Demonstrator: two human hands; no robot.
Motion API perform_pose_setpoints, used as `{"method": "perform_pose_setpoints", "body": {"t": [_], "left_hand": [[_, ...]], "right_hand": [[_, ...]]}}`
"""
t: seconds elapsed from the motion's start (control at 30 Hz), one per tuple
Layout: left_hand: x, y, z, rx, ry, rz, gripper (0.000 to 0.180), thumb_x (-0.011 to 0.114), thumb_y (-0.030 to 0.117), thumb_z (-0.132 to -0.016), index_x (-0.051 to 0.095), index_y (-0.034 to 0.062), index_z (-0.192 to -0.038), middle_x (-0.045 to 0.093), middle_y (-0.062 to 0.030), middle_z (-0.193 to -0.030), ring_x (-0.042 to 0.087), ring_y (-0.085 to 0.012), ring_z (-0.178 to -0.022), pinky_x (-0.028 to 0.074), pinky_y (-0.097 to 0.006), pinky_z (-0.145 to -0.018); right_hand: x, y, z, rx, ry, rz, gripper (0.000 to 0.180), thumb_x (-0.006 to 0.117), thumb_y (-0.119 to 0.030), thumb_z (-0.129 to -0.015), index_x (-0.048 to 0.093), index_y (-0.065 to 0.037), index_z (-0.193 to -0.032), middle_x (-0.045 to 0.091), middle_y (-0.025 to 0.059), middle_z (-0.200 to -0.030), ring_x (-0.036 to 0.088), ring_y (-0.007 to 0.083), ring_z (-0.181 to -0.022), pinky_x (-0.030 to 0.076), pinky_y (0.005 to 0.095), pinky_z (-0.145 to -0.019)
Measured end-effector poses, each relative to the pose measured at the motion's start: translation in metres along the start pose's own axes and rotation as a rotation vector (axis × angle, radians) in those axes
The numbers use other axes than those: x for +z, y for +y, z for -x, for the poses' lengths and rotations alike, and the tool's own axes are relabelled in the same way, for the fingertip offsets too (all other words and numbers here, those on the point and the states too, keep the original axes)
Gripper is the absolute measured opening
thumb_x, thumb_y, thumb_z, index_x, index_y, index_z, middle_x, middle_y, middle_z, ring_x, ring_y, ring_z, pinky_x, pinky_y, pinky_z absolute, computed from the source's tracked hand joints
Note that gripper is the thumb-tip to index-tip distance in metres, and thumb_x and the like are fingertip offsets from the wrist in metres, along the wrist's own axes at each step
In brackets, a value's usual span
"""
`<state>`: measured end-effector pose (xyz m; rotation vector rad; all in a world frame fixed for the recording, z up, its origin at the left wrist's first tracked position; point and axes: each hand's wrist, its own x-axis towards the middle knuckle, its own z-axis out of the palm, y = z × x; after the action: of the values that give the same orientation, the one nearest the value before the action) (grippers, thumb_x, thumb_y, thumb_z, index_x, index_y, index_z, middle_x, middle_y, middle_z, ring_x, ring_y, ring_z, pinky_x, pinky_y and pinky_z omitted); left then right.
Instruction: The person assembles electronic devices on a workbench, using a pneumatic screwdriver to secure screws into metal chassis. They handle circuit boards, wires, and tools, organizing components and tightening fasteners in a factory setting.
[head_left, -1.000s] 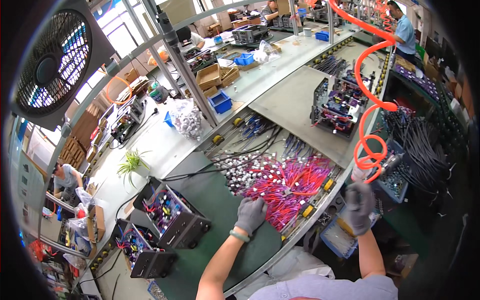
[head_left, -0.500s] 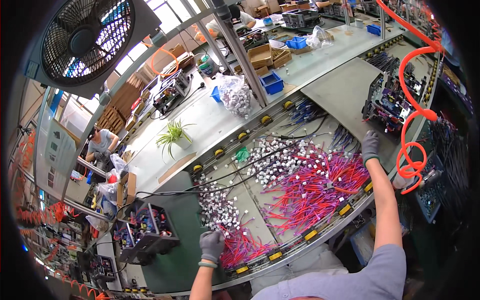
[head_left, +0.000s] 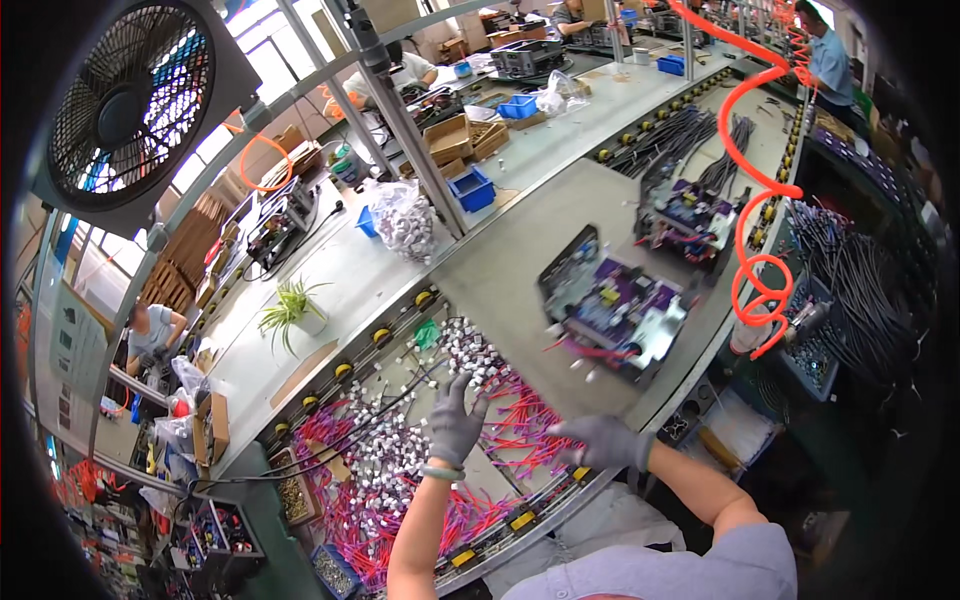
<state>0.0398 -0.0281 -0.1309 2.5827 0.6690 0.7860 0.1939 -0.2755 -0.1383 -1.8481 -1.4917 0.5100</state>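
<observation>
My left hand (head_left: 458, 420), in a grey glove, is held over the pile of red and purple wires with white connectors (head_left: 375, 460), its fingers apart and nothing in them. Also gloved in grey, my right hand (head_left: 605, 442) stretches its fingers leftward beside the near edge of a flat grey board (head_left: 500, 270); whether it touches the board or wires, I cannot tell. On this board lies an open electronic unit (head_left: 620, 310) with a purple circuit board and dark metal panel, slightly blurred. A second, similar unit (head_left: 685, 215) stands behind it.
A coiled orange air hose (head_left: 765, 270) hangs at the right, near a bundle of black cables (head_left: 860, 290). Yellow rollers (head_left: 522, 521) line the conveyor's near rail. Across the line are a potted plant (head_left: 295, 305), a bag of white parts (head_left: 400, 220) and a blue bin (head_left: 471, 188). Other people work farther off.
The grey board with its units and the wire pile have shifted left in view. My left hand has risen over the wires; my right hand has moved left and nearer to me.
</observation>
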Motion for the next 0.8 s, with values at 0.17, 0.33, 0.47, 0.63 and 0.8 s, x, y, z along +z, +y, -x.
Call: {"method": "perform_pose_setpoints", "body": {"t": [0.17,0.33,0.47,0.63,0.8], "left_hand": [[0.005,-0.017,-0.022,-0.058,-0.092,0.404,0.062,0.079,0.023,-0.079,0.053,0.0057,-0.132,0.061,-0.0166,-0.125,0.063,-0.0315,-0.106,0.053,-0.038,-0.09],[0.006,-0.101,0.046,-0.572,-0.143,1.031,0.052,0.076,0.015,-0.08,0.056,0.0009,-0.127,0.063,-0.0126,-0.121,0.063,-0.0249,-0.102,0.051,-0.036,-0.09],[-0.028,-0.123,0.127,-0.74,0.113,1.09,0.048,0.073,0.013,-0.082,0.056,-0.0006,-0.124,0.064,-0.0115,-0.117,0.062,-0.0234,-0.099,0.051,-0.036,-0.087],[-0.073,-0.126,0.203,-0.829,0.419,0.937,0.042,0.07,0.011,-0.083,0.057,-0.0024,-0.121,0.065,-0.0102,-0.111,0.061,-0.0215,-0.094,0.05,-0.035,-0.084],[-0.083,-0.126,0.257,-0.855,0.798,0.486,0.037,0.067,0.008,-0.084,0.058,-0.0042,-0.118,0.066,-0.009,-0.106,0.06,-0.0196,-0.09,0.05,-0.034,-0.08]], "right_hand": [[-0.015,0.02,0.076,0.169,0.221,0.01,0.046,0.07,-0.015,-0.076,0.064,-0.01,-0.121,0.068,0.0167,-0.101,0.065,0.0352,-0.091,0.053,0.0428,-0.084],[-0.038,0.027,0.045,0.393,0.705,0.13,0.077,0.078,-0.021,-0.073,0.042,0.003,-0.137,0.054,0.0235,-0.126,0.055,0.0397,-0.113,0.044,0.0432,-0.1],[0.011,0.019,-0.003,0.341,0.914,-0.324,0.102,0.083,-0.027,-0.069,0.023,0.008,-0.144,0.038,0.0277,-0.141,0.041,0.0421,-0.13,0.034,0.0457,-0.11],[0.039,0.002,-0.008,0.179,0.826,0.043,0.097,0.082,-0.017,-0.071,0.025,-0.001,-0.148,0.053,0.0169,-0.131,0.055,0.0272,-0.12,0.047,0.0393,-0.1],[-0.016,0.01,-0.055,-0.145,0.23,-0.439,0.078,0.076,-0.003,-0.069,0.04,-0.001,-0.138,0.059,0.0125,-0.124,0.059,0.0214,-0.111,0.05,0.0346,-0.094]]}}
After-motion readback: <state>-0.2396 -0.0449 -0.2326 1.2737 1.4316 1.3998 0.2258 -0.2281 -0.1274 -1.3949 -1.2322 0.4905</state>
